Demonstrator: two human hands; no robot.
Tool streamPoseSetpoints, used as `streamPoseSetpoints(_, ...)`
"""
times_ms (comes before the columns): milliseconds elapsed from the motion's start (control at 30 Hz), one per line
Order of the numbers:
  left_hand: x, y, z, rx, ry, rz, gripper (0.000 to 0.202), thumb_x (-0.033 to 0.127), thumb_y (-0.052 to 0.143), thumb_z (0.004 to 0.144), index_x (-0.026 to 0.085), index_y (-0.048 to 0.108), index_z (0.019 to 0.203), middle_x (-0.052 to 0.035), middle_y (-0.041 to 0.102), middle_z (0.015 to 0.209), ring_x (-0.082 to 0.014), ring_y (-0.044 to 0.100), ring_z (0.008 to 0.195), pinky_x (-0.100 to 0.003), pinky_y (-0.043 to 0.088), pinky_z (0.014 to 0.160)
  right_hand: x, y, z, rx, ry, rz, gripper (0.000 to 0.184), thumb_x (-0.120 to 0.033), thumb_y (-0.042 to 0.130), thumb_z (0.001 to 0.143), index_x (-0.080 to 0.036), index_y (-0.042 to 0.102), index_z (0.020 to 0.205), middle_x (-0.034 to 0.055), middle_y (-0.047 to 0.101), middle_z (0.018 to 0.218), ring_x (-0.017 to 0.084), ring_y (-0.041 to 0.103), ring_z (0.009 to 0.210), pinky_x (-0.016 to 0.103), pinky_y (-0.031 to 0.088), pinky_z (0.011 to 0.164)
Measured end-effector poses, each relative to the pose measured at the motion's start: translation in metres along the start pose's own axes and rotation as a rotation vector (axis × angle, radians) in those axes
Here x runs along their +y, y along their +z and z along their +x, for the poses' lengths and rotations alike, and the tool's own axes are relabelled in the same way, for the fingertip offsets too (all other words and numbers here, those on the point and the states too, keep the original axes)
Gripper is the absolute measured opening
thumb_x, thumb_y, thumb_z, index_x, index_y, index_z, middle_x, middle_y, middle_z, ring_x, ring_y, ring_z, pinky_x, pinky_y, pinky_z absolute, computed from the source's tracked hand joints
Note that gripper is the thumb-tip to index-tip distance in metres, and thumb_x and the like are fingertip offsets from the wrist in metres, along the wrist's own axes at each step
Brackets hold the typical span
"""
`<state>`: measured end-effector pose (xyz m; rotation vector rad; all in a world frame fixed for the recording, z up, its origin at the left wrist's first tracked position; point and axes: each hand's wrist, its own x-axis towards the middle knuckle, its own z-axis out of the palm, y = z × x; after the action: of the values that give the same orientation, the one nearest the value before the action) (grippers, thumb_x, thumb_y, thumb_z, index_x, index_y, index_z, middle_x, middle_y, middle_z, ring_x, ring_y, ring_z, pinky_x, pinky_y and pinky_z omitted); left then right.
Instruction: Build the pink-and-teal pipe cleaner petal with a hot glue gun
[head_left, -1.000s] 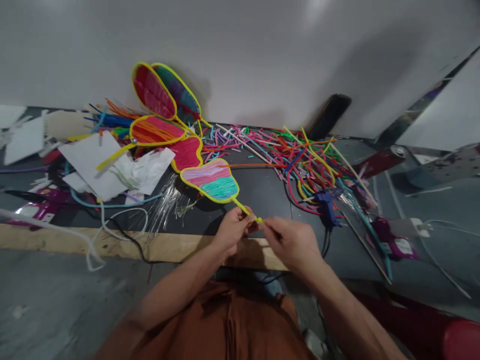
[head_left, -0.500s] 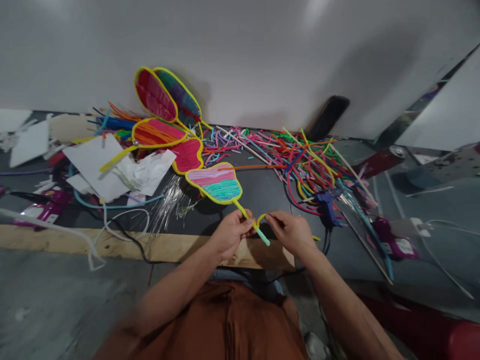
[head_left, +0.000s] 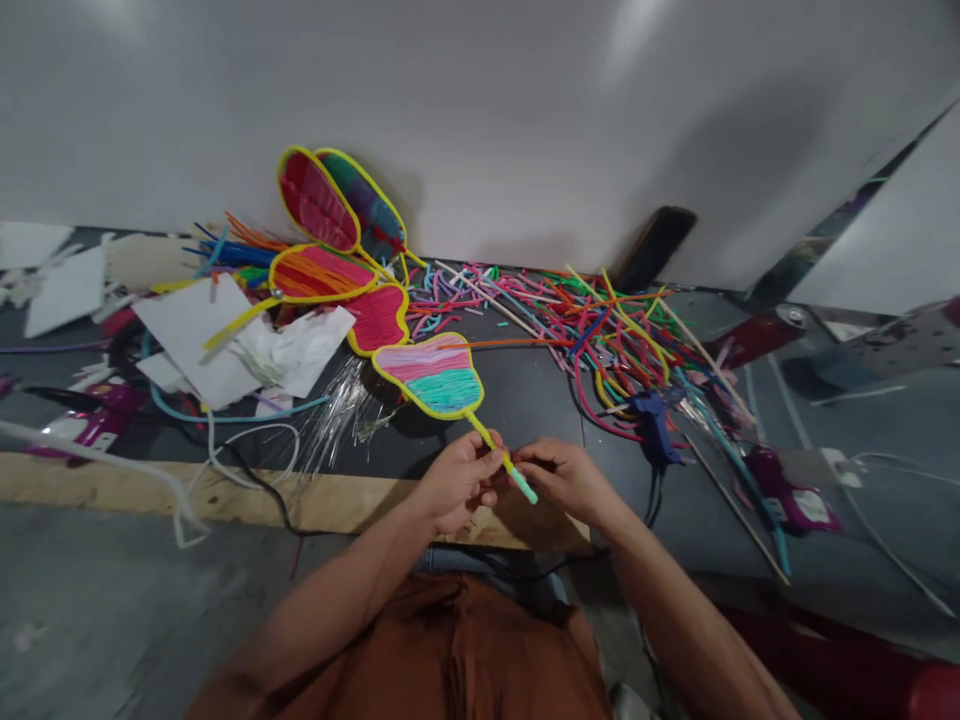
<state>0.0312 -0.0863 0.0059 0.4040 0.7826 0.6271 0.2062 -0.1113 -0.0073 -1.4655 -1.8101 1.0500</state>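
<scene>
L fingers (head_left: 489,462): pinch yellow stem (head_left: 484,431) of my pastel panel (head_left: 433,375), just above mint tip (head_left: 525,487).
R fingers (head_left: 535,455): bunched at stem; can't tell if gripping.
Pastel panel: over surface (head_left: 525,390), nr front edge, approx mid.
Stem risk: if my L pinch slackens, stem prob. rolls.
Red panel (head_left: 381,318): v. close; a tug could snag it.
</scene>
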Motion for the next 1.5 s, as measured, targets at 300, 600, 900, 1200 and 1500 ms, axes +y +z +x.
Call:
streamPoseSetpoints(300,-0.004,-0.005,-0.005,0.022,0.027,0.016,0.046,0.032,0.086,0.056,0.018,0.05,0.08,0.0066,0.052,0.062,-0.0017,0.044,0.042,-0.009,0.021,0.032,-0.004,0.017,0.003,0.118,0.054,0.055,0.023,-0.033,0.053,0.084,-0.018,0.062,0.069,-0.0004,0.063,0.065,0.012,0.055,0.062,0.022,0.043,0.06)
streamPoseSetpoints(600,-0.012,-0.007,0.006,0.044,0.096,0.075,0.051,0.036,0.088,0.051,0.016,0.051,0.08,0.0042,0.057,0.062,-0.0105,0.061,0.057,-0.013,0.037,0.039,-0.017,0.001,-0.006,0.212,0.042,-0.165,0.025,-0.034,0.05,0.088,-0.019,0.062,0.072,0.001,0.064,0.064,0.012,0.056,0.057,0.021,0.041,0.055)
streamPoseSetpoints(900,-0.016,0.004,0.021,0.122,0.187,-0.02,0.052,0.036,0.087,0.051,0.017,0.05,0.082,0.0017,0.066,0.069,-0.0114,0.062,0.062,-0.02,0.048,0.056,-0.028,0.031,-0.042,0.412,-0.262,-0.622,0.023,-0.02,0.046,0.094,-0.017,0.068,0.099,0.0047,0.071,0.073,0.012,0.064,0.062,0.02,0.044,0.06)
streamPoseSetpoints(1200,-0.013,0.003,0.008,0.159,0.195,-0.058,0.043,0.03,0.088,0.049,0.015,0.056,0.074,0.0037,0.061,0.061,-0.0074,0.056,0.056,-0.018,0.044,0.057,-0.005,0.029,-0.032,0.433,-0.126,-0.236,0.019,-0.027,0.052,0.091,-0.02,0.07,0.093,0.0029,0.071,0.076,0.014,0.062,0.064,0.023,0.047,0.061)
streamPoseSetpoints(1500,-0.017,-0.021,-0.011,0.028,0.104,-0.077,0.043,0.034,0.086,0.058,0.012,0.063,0.087,-0.0048,0.069,0.076,-0.0128,0.063,0.071,-0.023,0.049,0.069,-0.01,0.029,-0.03,0.384,-0.317,-0.564,0.025,-0.023,0.049,0.094,-0.02,0.07,0.081,0.001,0.06,0.059,0.013,0.05,0.059,0.025,0.036,0.06)
